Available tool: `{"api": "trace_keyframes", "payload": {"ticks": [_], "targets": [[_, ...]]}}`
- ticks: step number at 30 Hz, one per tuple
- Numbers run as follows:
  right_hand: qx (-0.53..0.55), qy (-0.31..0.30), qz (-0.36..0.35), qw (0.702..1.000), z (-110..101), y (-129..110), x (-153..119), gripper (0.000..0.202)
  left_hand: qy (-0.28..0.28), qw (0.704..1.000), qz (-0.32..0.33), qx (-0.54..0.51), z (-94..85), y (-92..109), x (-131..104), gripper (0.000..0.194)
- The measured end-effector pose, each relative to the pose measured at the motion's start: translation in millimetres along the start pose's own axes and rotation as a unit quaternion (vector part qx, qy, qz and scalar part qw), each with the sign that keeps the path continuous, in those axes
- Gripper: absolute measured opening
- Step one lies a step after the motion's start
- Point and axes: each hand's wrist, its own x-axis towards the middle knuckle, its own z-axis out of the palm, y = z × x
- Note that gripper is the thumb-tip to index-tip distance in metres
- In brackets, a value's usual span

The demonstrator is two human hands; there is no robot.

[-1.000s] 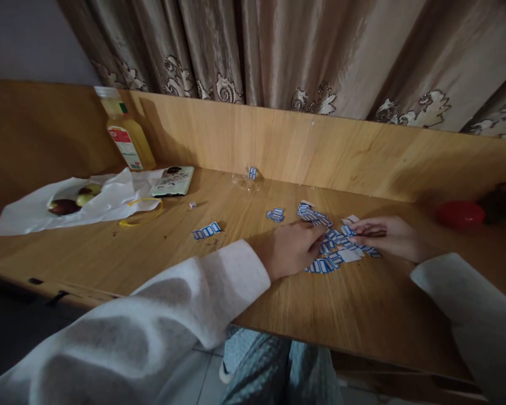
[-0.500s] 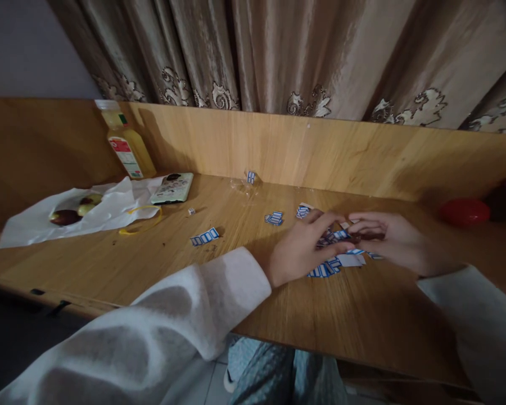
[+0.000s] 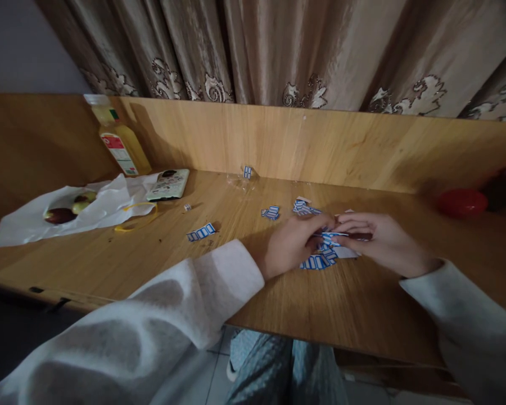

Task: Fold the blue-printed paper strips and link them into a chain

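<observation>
Over a loose pile of small blue-and-white paper pieces (image 3: 319, 261), my left hand (image 3: 290, 241) is closed, its fingertips on the edge of a blue-edged paper piece (image 3: 333, 234). From the other side, my right hand (image 3: 377, 239) pinches the same piece between thumb and fingers. Part of the piece is covered by my fingers. Just behind my left hand lies another cluster of these paper pieces (image 3: 304, 207), and a smaller group (image 3: 271, 212) sits to its left. A short strip of joined pieces (image 3: 201, 232) rests farther left on the wooden desk (image 3: 236, 270).
At the left, dark and green fruit (image 3: 61, 215) lies on a white plastic bag (image 3: 21, 228). A juice bottle (image 3: 124, 147), a pale flat packet (image 3: 168, 184) and a yellow band (image 3: 141, 226) are near it. A red round object (image 3: 462, 202) sits at the right. Clear plastic (image 3: 241, 181) is by the back board.
My hands have closed in on a paper piece, with both now gripping it. The left fingers, earlier spread over the pile, have curled in. The view has shifted slightly.
</observation>
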Motion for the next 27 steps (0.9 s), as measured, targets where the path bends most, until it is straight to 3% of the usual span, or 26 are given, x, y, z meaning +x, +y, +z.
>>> {"api": "trace_keyframes", "payload": {"ticks": [6, 9, 12, 18, 23, 27], "targets": [[-0.049, -0.029, -0.029, 0.998, 2.3, 8.6, 0.4, 0.023, -0.033, 0.998, 0.004, 0.057, -1.7, -1.9, -0.1, 0.013], [-0.029, -0.004, -0.017, 0.999, 2.6, 8.5, 0.4, 0.024, -0.035, 0.999, 0.005, 0.029, -1.7, -2.7, 0.8, 0.023], [0.025, 0.038, 0.016, 0.999, 2.2, 2.3, -0.3, 0.03, -0.014, 1.0, -0.011, -0.019, -1.6, -2.7, 2.0, 0.028], [0.107, 0.015, 0.059, 0.992, 0.7, -8.5, -2.3, 0.042, 0.037, 0.972, -0.083, -0.217, 3.7, -7.3, 4.1, 0.004], [0.142, 0.068, 0.083, 0.984, 4.0, -0.4, -1.9, 0.039, 0.03, 0.924, -0.128, -0.36, 8.2, -8.7, 2.9, 0.014], [0.162, 0.094, 0.086, 0.978, 4.0, 0.6, -2.2, 0.033, 0.02, 0.916, -0.141, -0.376, 6.1, -4.5, 2.5, 0.014]]}}
